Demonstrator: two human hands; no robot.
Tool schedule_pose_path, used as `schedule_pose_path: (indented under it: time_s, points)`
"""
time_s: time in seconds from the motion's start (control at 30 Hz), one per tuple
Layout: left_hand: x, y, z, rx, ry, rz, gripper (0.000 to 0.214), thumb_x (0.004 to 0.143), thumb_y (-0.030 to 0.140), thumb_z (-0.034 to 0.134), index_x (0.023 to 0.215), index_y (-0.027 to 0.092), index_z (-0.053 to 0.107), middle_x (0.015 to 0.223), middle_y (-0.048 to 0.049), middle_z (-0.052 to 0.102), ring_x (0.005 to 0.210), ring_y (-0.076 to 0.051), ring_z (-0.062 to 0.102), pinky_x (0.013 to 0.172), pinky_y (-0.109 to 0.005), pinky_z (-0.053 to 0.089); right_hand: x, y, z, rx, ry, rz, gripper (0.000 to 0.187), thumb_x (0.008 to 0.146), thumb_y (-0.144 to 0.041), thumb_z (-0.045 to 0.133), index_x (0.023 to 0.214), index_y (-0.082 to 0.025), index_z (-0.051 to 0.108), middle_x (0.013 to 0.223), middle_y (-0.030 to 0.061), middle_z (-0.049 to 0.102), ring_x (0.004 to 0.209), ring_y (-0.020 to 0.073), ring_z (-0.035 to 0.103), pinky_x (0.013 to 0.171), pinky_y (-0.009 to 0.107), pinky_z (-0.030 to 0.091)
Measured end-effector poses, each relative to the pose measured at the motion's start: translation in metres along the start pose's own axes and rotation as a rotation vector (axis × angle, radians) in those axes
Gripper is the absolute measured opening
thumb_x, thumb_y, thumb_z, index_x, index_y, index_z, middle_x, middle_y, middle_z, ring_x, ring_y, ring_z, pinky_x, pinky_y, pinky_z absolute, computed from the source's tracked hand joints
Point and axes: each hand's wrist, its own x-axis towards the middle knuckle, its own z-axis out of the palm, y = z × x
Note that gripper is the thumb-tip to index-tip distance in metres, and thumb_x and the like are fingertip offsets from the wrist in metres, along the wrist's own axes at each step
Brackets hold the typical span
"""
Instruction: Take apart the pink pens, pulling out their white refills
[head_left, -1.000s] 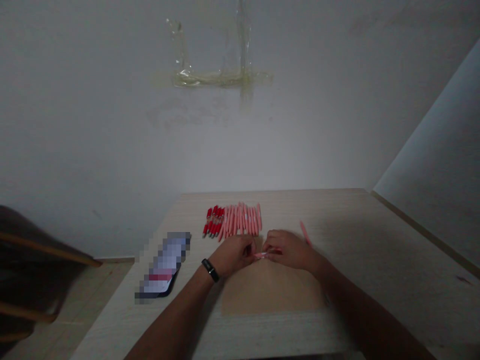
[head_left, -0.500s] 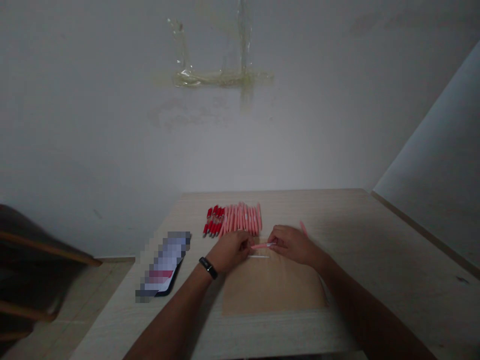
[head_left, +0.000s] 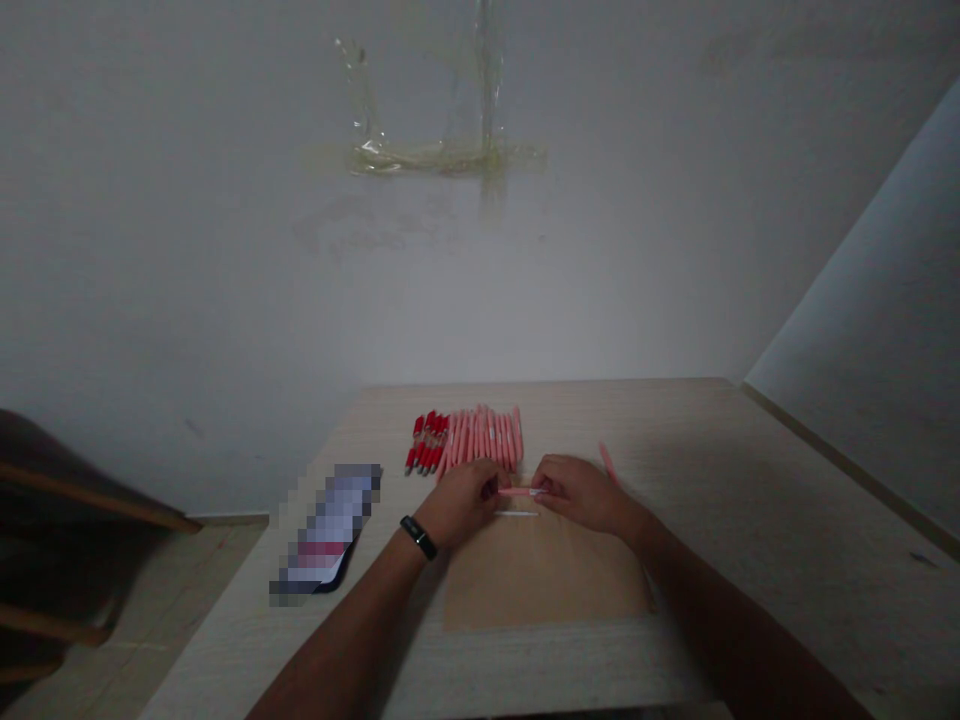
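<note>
Between my two hands a pink pen is held level above a sheet of brown paper. My left hand pinches its left end, and the fingertips partly hide it. At the pen's whitish right end, the fingers of my right hand are closed. Just below the pen, a thin white stick like a pen refill lies on the paper, its left end near my left hand. Behind my hands is a row of several pink pens, with several red pens at its left.
A phone, its screen blurred out, lies on the table to the left. A single pink piece lies beyond my right hand. The wall with old tape stands behind the table. Dark furniture is at lower left.
My right hand has shifted slightly left along the pink pen, closer to my left hand. My left hand stays almost where it was.
</note>
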Motion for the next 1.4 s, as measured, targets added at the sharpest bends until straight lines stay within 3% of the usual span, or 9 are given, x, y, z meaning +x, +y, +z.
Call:
schedule_pose_path:
  time_s: [0.3,0.53,0.8,1.4]
  points:
    - [0.0,0.001,0.001,0.012,0.02,-0.016,0.001,0.079,0.017,0.062,0.079,0.017,0.061,0.082,-0.0016,0.063,0.073,-0.014,0.054,0.062,-0.023,0.032,0.001,-0.005,0.007,-0.027,-0.025,0.017,0.011,0.084,-0.028,0.068,0.087,-0.019,0.062,0.083,-0.0001,0.062,0.075,0.0141,0.053,0.064,0.023,0.032]
    - [0.0,-0.007,0.004,0.015,0.031,-0.039,0.003,0.077,0.018,0.064,0.079,0.017,0.062,0.083,-0.0016,0.063,0.075,-0.014,0.054,0.062,-0.024,0.032,0.0,0.0,0.008,-0.011,-0.057,-0.004,0.014,0.084,-0.029,0.068,0.096,-0.022,0.066,0.089,0.0012,0.064,0.079,0.0156,0.055,0.068,0.025,0.035]
    - [-0.001,-0.01,0.003,-0.006,0.046,-0.043,0.011,0.077,0.014,0.061,0.086,0.017,0.066,0.084,-0.0017,0.063,0.074,-0.014,0.055,0.064,-0.024,0.033,-0.001,0.01,0.006,-0.06,-0.039,-0.009,0.012,0.079,-0.024,0.073,0.089,-0.021,0.067,0.087,0.0,0.064,0.082,0.0157,0.056,0.072,0.026,0.035]
    - [0.001,-0.008,0.004,-0.01,0.09,-0.047,0.011,0.075,0.012,0.059,0.083,0.017,0.064,0.087,-0.0031,0.063,0.08,-0.015,0.057,0.069,-0.024,0.037,-0.001,0.003,0.01,-0.047,-0.043,0.044,0.012,0.086,-0.032,0.068,0.091,-0.021,0.07,0.091,0.0027,0.062,0.086,0.017,0.056,0.075,0.026,0.037]
